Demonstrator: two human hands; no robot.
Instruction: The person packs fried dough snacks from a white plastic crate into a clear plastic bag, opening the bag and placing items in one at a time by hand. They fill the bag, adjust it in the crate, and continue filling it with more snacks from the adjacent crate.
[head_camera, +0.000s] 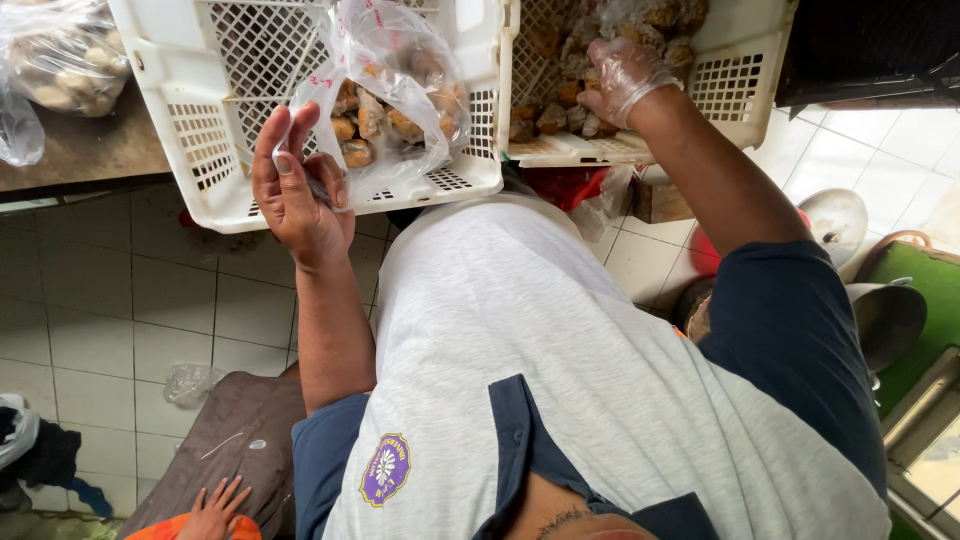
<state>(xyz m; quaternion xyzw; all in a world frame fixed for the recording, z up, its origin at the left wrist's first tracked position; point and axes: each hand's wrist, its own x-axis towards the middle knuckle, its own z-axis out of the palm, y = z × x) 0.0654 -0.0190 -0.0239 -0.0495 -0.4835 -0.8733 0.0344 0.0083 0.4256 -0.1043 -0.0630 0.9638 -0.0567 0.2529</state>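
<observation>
Head view: the landmark is the left white lattice crate (200, 140), standing on a bench edge above a tiled floor. The bare left hand (298, 185) is raised just in front of this crate, thumb and fingertips pinched on the loose mouth of a clear plastic bag (395, 95); the remaining fingers are partly spread. The bag sags into the crate, touching its front wall, with a cluster of brown fried pieces (385, 115) settled in its lower part.

To the right of the crate, touching it side by side, is a second white crate (745, 75) heaped with the same brown pieces. The right hand (625, 75), in a thin clear glove, reaches into that heap with fingers curled down over the pieces; whether it has closed on any I cannot tell.

Left of the landmark crate, on the bench, lies another filled clear bag (65, 55).

Handling, as a judgement: the bag is thin, limp film, light overall, slick and easily torn; the weight hangs low, so it is best held at the gathered mouth, or cupped from beneath once fuller. The pieces look crusted and crumbly, probably greasy; they call for a loose, gentle grasp rather than a squeeze.

Well below the crate, another person's hand (215, 508) shows at the frame's bottom edge.
</observation>
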